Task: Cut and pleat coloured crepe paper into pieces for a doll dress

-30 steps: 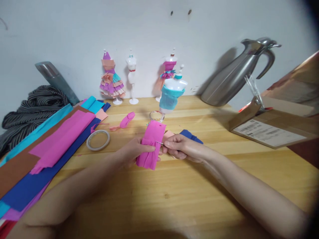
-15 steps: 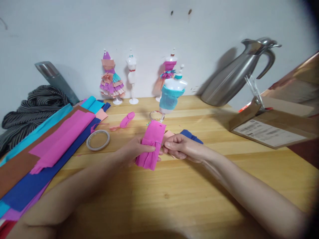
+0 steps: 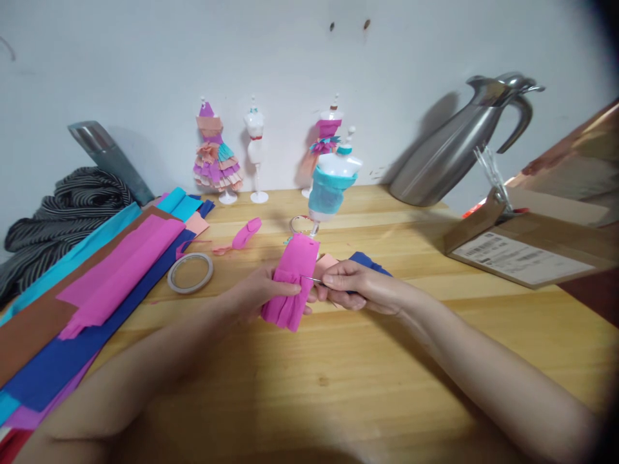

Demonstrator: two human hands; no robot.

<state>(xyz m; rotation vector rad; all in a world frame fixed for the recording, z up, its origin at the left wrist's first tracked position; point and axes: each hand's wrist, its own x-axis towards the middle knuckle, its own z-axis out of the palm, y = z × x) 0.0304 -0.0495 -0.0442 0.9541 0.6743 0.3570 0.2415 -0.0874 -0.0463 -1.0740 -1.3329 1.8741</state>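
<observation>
A pleated pink paper piece [image 3: 296, 258] is pinched in my left hand [image 3: 261, 293], thumb on top across its folds. My right hand [image 3: 353, 285] is closed on a thin metal tool [image 3: 313, 280], whose tip lies against the right side of the pink piece. A dark part of the tool shows under the right fingers, but what kind of tool it is I cannot tell. Just behind the pink piece stands a small white mannequin [image 3: 331, 187] wrapped in turquoise.
Three more small mannequins, one in a ruffled dress [image 3: 217, 154], stand by the wall. Coloured paper sheets [image 3: 120, 270] and a tape roll [image 3: 190, 273] lie left. A steel jug [image 3: 449, 142] and cardboard box [image 3: 527, 248] are right. Blue paper [image 3: 370, 263] lies behind my right hand.
My right hand has shifted slightly to the right, and more of the metal tool now shows, including its dark part. The pink piece has moved very slightly left.
</observation>
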